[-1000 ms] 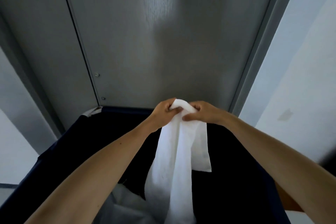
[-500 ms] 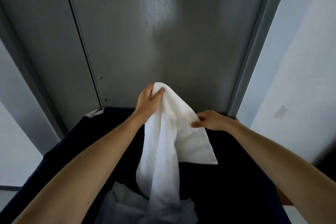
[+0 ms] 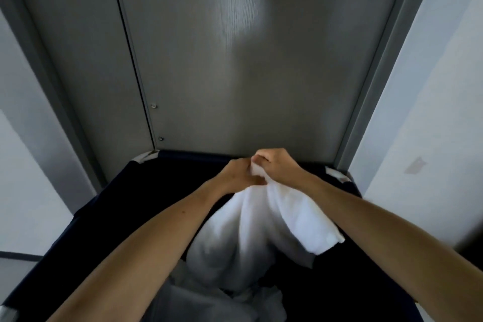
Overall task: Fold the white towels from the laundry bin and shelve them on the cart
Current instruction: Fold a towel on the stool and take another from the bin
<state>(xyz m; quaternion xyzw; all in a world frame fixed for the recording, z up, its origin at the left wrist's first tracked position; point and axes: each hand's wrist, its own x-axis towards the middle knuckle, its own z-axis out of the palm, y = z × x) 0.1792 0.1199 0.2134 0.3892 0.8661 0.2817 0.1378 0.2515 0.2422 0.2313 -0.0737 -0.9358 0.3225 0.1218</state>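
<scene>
A white towel (image 3: 261, 227) hangs over the dark navy laundry bin (image 3: 109, 206), bunched at its top edge. My left hand (image 3: 236, 174) and my right hand (image 3: 277, 165) sit side by side above the bin's far rim, and both grip the towel's top. One corner of the towel sticks out to the right under my right forearm. More white towels (image 3: 209, 303) lie crumpled in the bottom of the bin. The cart is not in view.
A grey door (image 3: 235, 60) with a metal frame stands right behind the bin. Pale walls (image 3: 431, 112) flank it on both sides. The bin has metal corner pieces (image 3: 146, 157) at its far rim.
My hands were apart half a second ago, the left raised with the towel's corner. Now they have come together lower, near the bin's far rim, and the towel hangs more bunched.
</scene>
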